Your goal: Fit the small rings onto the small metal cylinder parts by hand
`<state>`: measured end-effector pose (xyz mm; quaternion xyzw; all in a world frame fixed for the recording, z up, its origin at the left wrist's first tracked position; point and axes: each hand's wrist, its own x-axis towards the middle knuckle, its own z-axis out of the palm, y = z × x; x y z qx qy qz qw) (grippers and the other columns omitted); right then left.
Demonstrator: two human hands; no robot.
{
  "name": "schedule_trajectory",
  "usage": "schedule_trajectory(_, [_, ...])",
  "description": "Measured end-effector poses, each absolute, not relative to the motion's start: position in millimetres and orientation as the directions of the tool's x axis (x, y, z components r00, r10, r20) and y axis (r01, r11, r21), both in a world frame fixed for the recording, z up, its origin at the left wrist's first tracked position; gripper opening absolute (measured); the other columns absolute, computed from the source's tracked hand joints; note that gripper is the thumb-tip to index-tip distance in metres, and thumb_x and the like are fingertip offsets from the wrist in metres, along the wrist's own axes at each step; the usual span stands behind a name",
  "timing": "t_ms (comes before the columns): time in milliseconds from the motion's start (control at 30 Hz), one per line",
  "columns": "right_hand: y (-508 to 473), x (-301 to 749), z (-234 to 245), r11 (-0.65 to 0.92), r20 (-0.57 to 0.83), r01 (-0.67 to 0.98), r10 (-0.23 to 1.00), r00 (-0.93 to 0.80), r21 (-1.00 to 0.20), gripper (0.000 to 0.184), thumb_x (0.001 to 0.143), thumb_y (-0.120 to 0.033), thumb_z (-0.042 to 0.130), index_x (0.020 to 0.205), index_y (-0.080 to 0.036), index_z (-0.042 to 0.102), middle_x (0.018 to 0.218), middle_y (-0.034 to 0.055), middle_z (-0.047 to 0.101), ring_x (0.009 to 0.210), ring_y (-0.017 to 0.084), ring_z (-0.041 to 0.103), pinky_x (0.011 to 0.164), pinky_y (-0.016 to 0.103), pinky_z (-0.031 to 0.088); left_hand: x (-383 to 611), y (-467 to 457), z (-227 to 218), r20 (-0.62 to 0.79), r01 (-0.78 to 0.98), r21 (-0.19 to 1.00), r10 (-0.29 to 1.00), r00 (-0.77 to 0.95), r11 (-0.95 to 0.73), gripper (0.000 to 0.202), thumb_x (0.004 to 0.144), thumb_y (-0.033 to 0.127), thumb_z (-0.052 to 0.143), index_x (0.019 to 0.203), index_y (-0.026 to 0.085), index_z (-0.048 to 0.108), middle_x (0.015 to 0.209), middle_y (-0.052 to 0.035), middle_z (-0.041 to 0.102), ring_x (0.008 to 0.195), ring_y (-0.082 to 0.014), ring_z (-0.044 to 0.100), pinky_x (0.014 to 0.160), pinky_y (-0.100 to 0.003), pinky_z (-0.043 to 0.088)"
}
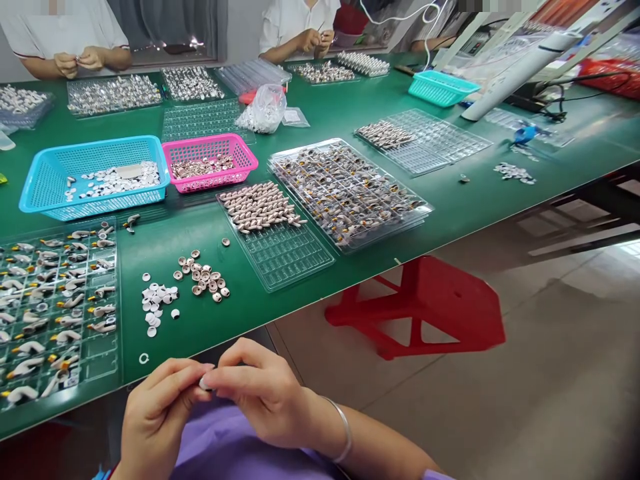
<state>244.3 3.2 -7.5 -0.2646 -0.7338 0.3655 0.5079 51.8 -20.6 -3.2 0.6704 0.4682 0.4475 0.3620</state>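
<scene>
My left hand and my right hand meet just off the table's near edge, above my lap. Their fingertips pinch a small round earbud part, white with a dark side; the fingers cover most of it. Closest on the green table are a loose white ring, a pile of white round caps and a cluster of beige cup-shaped shells. To the left, a clear compartment tray holds rows of earbud pieces with stems and yellow bits.
Beyond stand a blue basket, a pink basket, a partly filled tray of beige stems and a stacked, full tray. A red stool is at the right, below the table edge. Two people work across the table.
</scene>
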Motion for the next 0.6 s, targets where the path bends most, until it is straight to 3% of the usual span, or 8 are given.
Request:
schedule_trajectory(233, [2, 243, -7, 0.581, 0.535, 0.029, 0.767, -0.353, -0.814, 0.036, 0.093, -0.008, 0.054, 0.127, -0.018, 0.058, 0.092, 0.0087, 0.069, 0.083, 0.016, 0.063, 0.074, 0.026, 0.059, 55, -16, -3, 0.275, 0.275, 0.914, 0.954, 0.121, -0.299, 0.028, 0.083, 0.011, 0.068, 0.099, 0.032, 0.077, 0.084, 0.0029, 0.076, 0.069, -0.0117, 0.071, 0.063, -0.015, 0.058])
schedule_trajectory(400, [0, 238, -8, 0.578, 0.550, 0.062, 0.799, -0.242, -0.813, 0.017, 0.089, -0.009, 0.063, 0.103, -0.019, 0.061, 0.086, 0.0065, 0.070, 0.075, 0.015, 0.065, 0.070, 0.025, 0.059, 62, -15, -8, 0.064, 0.180, 0.981, 0.996, 0.058, -0.073, 0.018, 0.084, 0.027, 0.070, 0.099, 0.032, 0.079, 0.086, 0.0001, 0.078, 0.076, -0.0141, 0.072, 0.068, -0.015, 0.057])
schedule_trajectory(600, [-3, 234, -13, 0.631, 0.600, 0.109, 0.768, -0.223, -0.768, 0.019, 0.089, -0.008, 0.063, 0.104, -0.020, 0.062, 0.087, 0.0063, 0.070, 0.077, 0.015, 0.066, 0.071, 0.024, 0.060, 65, -18, -15, -0.157, 0.057, 0.986, 0.986, 0.048, 0.154, 0.026, 0.083, 0.042, 0.071, 0.101, 0.026, 0.080, 0.088, -0.0052, 0.076, 0.082, -0.0186, 0.071, 0.072, -0.022, 0.058])
